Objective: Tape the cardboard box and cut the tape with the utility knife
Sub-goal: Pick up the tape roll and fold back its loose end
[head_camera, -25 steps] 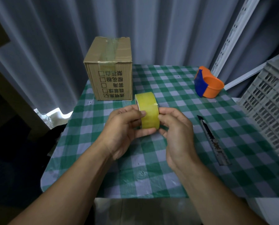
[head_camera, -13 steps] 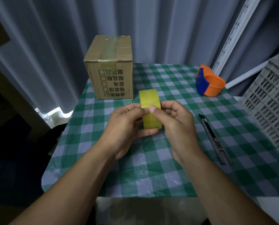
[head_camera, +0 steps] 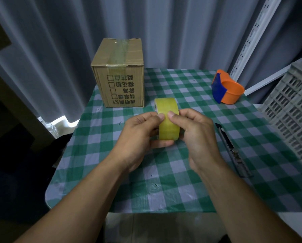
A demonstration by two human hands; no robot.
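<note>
Cardboard box (head_camera: 118, 74) stands upright at the far left of the desk (head_camera: 164, 190), which wears a green-and-white checked cloth. A strip of clear tape runs over the box's top from far to near and folds down onto its near face, where the printed characters read upside down.

Near the middle, lifted above the desk, a roll of yellow tape (head_camera: 167, 118) is held on edge between both hands. Its round faces look left and right, so its axis runs across the scene and its broad band faces the camera.

The left hand (head_camera: 138, 137) comes in from the lower left with the forearm angled up and rightward; its fingers (head_camera: 161, 144) curl under the roll and its thumb presses on the band's left edge. The right hand (head_camera: 197, 135) mirrors it from the lower right, thumb tip on the band just beside the left thumb, the other fingers wrapped behind the roll.

Right of the hands a utility knife (head_camera: 231, 149) lies flat on the cloth, untouched, its long axis running near to far with the dark tip pointing far and slightly left. Farther right, near the far edge, sits an orange and blue tape dispenser (head_camera: 227, 89). A grey slotted crate (head_camera: 292, 109) fills the right edge.
</note>
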